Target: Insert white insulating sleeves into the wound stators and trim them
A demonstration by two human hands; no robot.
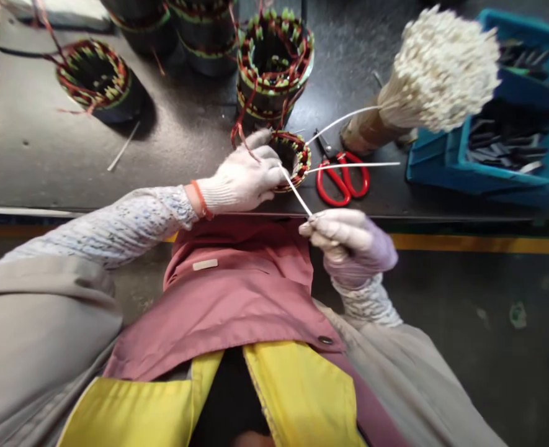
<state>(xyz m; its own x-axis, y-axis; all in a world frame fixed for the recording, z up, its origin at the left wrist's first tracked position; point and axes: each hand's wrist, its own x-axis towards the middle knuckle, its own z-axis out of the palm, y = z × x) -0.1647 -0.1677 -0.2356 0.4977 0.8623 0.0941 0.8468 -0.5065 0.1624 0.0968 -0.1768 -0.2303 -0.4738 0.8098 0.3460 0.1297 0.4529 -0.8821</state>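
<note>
In a white glove, my left hand [249,171] is closed round the left side of a wire-wound motor stator [306,155] near the table's front edge. My right hand [343,239], gloved in white and purple, pinches the near end of a thin white cord [296,191]. The cord's other end reaches the stator's rim beside my left fingers. Two further white cord ends stick out from the stator's right side, one curving up towards a cord bundle [441,74]. Red-handled scissors [343,180] lie just right of the stator.
More stators stand behind, one [274,68] directly beyond my left hand and another [98,81] at the left. Blue bins [441,158] with dark strips stand at the right. A loose white cord piece [123,147] lies on the metal table [32,155].
</note>
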